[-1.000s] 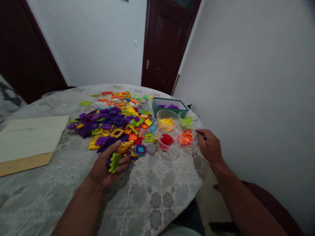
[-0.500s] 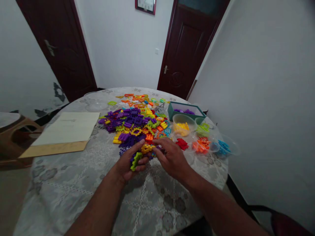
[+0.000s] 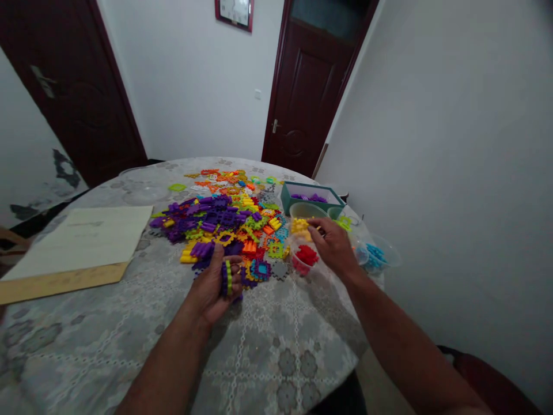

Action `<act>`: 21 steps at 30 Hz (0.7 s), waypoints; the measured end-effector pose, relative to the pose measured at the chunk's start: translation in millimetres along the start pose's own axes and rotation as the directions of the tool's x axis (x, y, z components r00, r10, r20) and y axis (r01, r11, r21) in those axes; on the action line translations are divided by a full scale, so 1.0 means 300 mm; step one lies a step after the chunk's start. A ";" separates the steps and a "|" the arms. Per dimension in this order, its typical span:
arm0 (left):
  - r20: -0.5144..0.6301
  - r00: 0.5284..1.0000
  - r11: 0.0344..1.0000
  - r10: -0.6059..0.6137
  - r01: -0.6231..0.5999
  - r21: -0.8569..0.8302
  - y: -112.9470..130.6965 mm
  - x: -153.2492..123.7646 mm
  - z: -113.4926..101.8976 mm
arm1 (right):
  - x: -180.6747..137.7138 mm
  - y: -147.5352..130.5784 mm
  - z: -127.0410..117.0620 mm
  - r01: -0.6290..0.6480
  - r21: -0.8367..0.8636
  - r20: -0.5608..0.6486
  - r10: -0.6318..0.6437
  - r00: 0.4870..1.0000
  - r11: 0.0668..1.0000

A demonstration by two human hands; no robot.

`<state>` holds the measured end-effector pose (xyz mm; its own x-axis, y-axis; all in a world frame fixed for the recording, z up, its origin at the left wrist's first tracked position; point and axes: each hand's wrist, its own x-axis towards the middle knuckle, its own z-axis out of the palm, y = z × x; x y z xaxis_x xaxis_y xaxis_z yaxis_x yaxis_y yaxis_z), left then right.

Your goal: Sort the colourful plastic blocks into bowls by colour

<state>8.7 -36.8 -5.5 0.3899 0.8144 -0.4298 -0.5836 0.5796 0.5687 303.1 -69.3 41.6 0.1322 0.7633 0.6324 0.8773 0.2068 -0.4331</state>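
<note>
Nothing legible. Pale sheet (image 3: 73, 245) on bench (image 3: 108, 331), left side: two faint lines of marks (image 3: 84, 223) near its upper part, too blurred to read. Red-framed white panel (image 3: 234, 10) on the wall (image 3: 185, 86), cut by top edge: small dark marks, can't make out digits or letters.

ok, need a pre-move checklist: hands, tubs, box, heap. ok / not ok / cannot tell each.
1. Left hand has hold of purple and green pieces: ok.
2. Right hand at the yellow pieces: ok.
3. Right fingertips free of any piece: cannot tell.
4. Red pieces contained: ok, in a clear tub.
5. Teal box upright: ok, purple pieces inside.
6. Heap single-coloured: not ok, mixed.
</note>
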 end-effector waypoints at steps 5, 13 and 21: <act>-0.113 0.994 0.997 0.006 0.002 0.073 0.003 -0.007 0.009 | 0.136 0.170 0.016 -0.040 -0.188 -0.079 0.026 0.997 0.981; -0.003 0.994 0.994 0.111 -0.111 0.016 -0.011 -0.018 0.004 | -0.083 -0.148 0.092 0.122 0.122 0.082 -0.133 0.988 0.985; 0.129 0.975 0.975 0.182 -0.196 0.103 -0.027 -0.005 -0.011 | -0.249 -0.340 0.213 0.179 0.184 0.290 -0.228 0.930 0.966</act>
<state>10.6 -42.7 -12.0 0.3656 0.9032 -0.2249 -0.5724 0.4087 0.7109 174.3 -108.3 -2.5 -0.2105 0.8399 0.5003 0.7867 0.4493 -0.4233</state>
